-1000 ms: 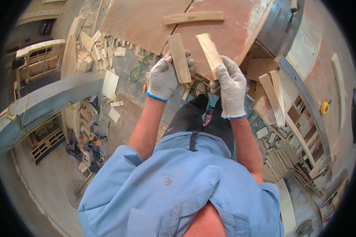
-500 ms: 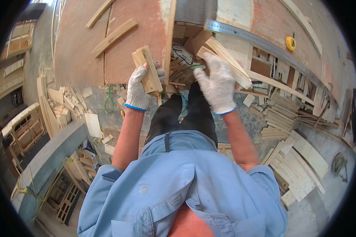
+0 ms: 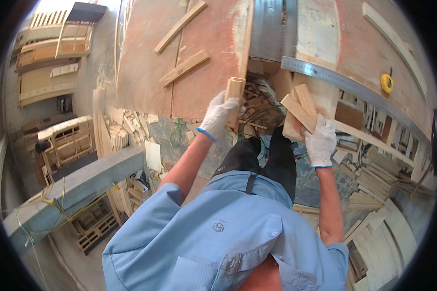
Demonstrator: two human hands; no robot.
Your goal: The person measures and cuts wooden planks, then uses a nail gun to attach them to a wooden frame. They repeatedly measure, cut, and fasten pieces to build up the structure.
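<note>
My left hand (image 3: 218,115), in a white knit glove with a blue cuff, is closed round a small stack of short wooden strips (image 3: 235,90). The stack stands near the edge of the red-brown tabletop, its strips flush against each other. My right hand (image 3: 321,142), gloved the same way, has its fingers closed on the near end of a wooden strip (image 3: 296,111). A second wooden strip (image 3: 305,100) lies crossed with it at a slant. Both are above the pale board at the right of the gap; the fingertips are partly hidden.
Two loose strips (image 3: 185,68) lie on the red-brown tabletop (image 3: 141,63). A steel ruler (image 3: 342,75) crosses the right side, with a yellow tape measure (image 3: 386,83) beyond it. Offcuts (image 3: 257,104) fill the gap between the tops. Stacked boards (image 3: 381,169) lie low at right.
The whole view has shifted, putting the scene further right. My right hand has closed on the strip's near end; the two strips there now cross more widely. My left hand still holds its stack.
</note>
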